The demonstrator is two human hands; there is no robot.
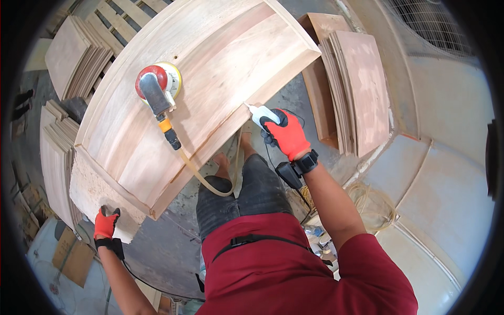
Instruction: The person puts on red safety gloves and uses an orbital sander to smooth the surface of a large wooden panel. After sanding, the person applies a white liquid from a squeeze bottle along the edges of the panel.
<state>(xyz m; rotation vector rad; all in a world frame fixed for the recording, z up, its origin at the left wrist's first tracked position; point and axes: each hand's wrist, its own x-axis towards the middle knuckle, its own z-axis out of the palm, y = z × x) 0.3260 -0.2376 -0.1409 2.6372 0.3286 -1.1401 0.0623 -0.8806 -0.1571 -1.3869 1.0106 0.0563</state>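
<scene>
In front of me lies a large pale wooden panel (pixel 220 68) with raised edge strips and a gap along its near strip. My right hand (pixel 287 134), in a red glove with black fingers, is wrapped round a white squeeze bottle (pixel 261 114). The bottle's narrow nozzle points at the near edge strip. At the lower left, my gloved left hand (pixel 106 223) is by the edge of a rough pale board (pixel 94 186) beneath the panel's end, its thumb and finger apart. A red and white orbital sander (pixel 155 86) rests on the panel.
The sander's hose (pixel 202 181) hangs over the near edge by my legs. Stacked wooden panels stand at the left (pixel 58 163), far left (pixel 76 58) and right (pixel 362 92). A pallet (pixel 118 18) lies behind. Coiled hose (pixel 373 207) lies at the right.
</scene>
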